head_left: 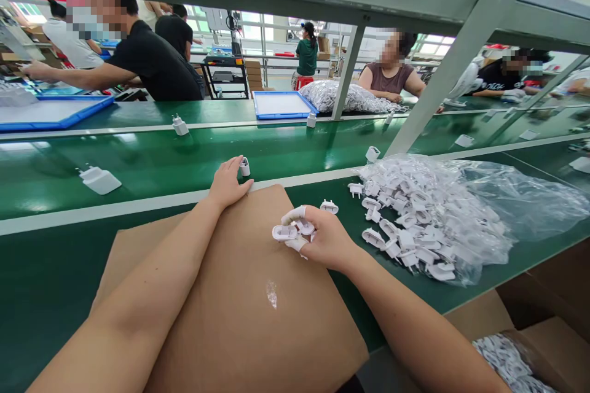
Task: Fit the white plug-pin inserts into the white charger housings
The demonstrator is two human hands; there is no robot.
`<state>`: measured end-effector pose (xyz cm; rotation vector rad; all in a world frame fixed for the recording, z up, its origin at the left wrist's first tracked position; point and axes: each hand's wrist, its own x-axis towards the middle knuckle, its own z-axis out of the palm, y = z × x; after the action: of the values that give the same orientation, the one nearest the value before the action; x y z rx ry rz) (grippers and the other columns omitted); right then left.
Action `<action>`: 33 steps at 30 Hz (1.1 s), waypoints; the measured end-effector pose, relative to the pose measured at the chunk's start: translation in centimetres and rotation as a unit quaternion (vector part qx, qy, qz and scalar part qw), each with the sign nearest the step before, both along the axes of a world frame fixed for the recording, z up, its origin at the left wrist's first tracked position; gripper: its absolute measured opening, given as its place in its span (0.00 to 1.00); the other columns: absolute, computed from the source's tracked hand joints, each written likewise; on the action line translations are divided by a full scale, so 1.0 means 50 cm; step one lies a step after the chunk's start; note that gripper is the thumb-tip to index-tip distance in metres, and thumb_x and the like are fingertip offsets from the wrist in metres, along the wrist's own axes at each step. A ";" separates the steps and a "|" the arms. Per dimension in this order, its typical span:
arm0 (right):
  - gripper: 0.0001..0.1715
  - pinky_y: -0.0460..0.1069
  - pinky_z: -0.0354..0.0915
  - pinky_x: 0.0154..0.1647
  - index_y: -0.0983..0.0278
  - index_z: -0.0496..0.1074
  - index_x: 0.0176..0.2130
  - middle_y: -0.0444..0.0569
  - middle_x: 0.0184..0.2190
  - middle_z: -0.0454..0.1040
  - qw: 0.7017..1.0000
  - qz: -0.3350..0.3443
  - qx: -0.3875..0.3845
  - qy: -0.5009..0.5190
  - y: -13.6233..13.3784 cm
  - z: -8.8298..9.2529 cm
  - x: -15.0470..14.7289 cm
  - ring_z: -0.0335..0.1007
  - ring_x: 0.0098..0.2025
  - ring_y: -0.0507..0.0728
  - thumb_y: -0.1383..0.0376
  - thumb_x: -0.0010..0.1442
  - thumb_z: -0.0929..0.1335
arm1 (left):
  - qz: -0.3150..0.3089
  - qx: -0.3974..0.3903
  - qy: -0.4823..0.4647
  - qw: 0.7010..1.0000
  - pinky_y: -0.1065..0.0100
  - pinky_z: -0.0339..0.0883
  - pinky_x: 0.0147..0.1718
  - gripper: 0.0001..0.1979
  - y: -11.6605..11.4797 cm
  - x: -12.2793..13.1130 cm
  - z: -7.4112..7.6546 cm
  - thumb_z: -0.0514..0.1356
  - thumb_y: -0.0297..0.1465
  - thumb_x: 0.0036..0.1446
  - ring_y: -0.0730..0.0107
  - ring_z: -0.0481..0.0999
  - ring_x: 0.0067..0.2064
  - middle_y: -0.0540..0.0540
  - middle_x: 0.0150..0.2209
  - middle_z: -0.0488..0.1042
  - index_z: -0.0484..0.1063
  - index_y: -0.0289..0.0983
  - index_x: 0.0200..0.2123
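Note:
My left hand (229, 185) reaches over the cardboard's far edge to the green belt. Its thumb and fingers are spread beside a small white charger housing (244, 166), with the fingertips at its left side; a firm grip is not visible. My right hand (318, 234), with white coverings on the fingertips, is closed on white oval plug covers (284, 233). One cover sticks out toward the left and at least one more sits among the fingers. Another plug cover (329, 206) lies on the table just behind this hand. Under both forearms is a brown cardboard sheet (258, 276).
A heap of white plug covers (415, 221) spills from a clear plastic bag (520, 196) at right. White chargers stand or lie along the green belt (207, 150), one charger (100, 180) at left. A slanted metal post (442, 73) crosses ahead. Co-workers sit beyond the belt.

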<state>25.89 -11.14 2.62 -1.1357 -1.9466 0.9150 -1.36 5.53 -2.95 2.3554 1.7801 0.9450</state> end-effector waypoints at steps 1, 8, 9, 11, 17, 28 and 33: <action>0.11 0.45 0.61 0.32 0.59 0.74 0.42 0.43 0.34 0.75 0.999 0.005 0.025 -0.024 -0.001 0.001 0.001 0.68 0.31 0.50 0.60 0.57 0.71 | 0.005 -0.012 -0.020 1.000 0.49 0.54 0.66 0.37 0.003 -0.001 -0.003 0.64 0.36 0.55 0.43 0.60 0.65 0.34 0.64 0.62 0.58 0.32 0.66; 0.21 0.45 0.51 0.30 0.57 0.74 0.42 0.43 0.42 0.75 0.949 0.067 0.158 -0.265 -0.014 -0.005 0.004 0.68 0.35 0.51 0.77 0.53 0.64 | 0.101 -0.018 -0.190 0.976 0.55 0.66 0.59 0.52 0.025 -0.020 -0.012 0.70 0.35 0.48 0.49 0.71 0.56 0.29 0.67 0.49 0.46 0.32 0.70; 0.22 0.46 0.51 0.30 0.57 0.74 0.42 0.42 0.42 0.75 0.942 0.080 0.162 -0.283 -0.016 -0.005 0.003 0.68 0.35 0.51 0.78 0.53 0.63 | 0.106 -0.019 -0.191 0.976 0.55 0.63 0.61 0.53 0.027 -0.026 -0.012 0.70 0.36 0.48 0.47 0.68 0.60 0.29 0.68 0.48 0.45 0.33 0.71; 0.22 0.46 0.50 0.30 0.57 0.73 0.43 0.43 0.42 0.75 0.931 0.099 0.168 -0.308 -0.021 -0.006 -0.003 0.68 0.36 0.51 0.77 0.54 0.63 | 0.105 -0.030 -0.186 0.977 0.54 0.55 0.67 0.52 0.033 -0.037 -0.014 0.69 0.35 0.50 0.45 0.59 0.66 0.32 0.70 0.47 0.43 0.33 0.72; 0.20 0.48 0.49 0.27 0.56 0.72 0.49 0.46 0.43 0.74 0.920 0.124 0.153 -0.340 -0.021 -0.020 -0.035 0.67 0.35 0.54 0.71 0.58 0.66 | 0.094 -0.053 -0.207 0.972 0.54 0.57 0.66 0.38 0.045 -0.052 -0.024 0.62 0.26 0.52 0.50 0.61 0.66 0.38 0.64 0.62 0.58 0.37 0.67; 0.21 0.47 0.61 0.40 0.55 0.73 0.49 0.42 0.45 0.78 0.974 0.081 0.076 -0.199 0.010 -0.031 -0.043 0.73 0.44 0.55 0.67 0.55 0.71 | 0.241 -0.043 -0.221 0.944 0.51 0.70 0.52 0.19 0.010 -0.014 0.073 0.70 0.33 0.45 0.51 0.73 0.47 0.36 0.48 0.65 0.70 0.35 0.40; 0.25 0.46 0.62 0.37 0.57 0.78 0.46 0.42 0.38 0.77 0.990 0.064 0.024 -0.121 0.016 -0.027 -0.019 0.72 0.38 0.53 0.75 0.50 0.68 | 0.133 -0.058 -0.186 0.972 0.63 0.69 0.39 0.21 -0.086 0.029 0.129 0.72 0.41 0.42 0.60 0.72 0.38 0.46 0.38 0.71 0.71 0.38 0.36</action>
<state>24.95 -10.34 1.27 -1.1482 -2.2491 0.8213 0.11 1.24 3.51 1.7538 1.9531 1.1822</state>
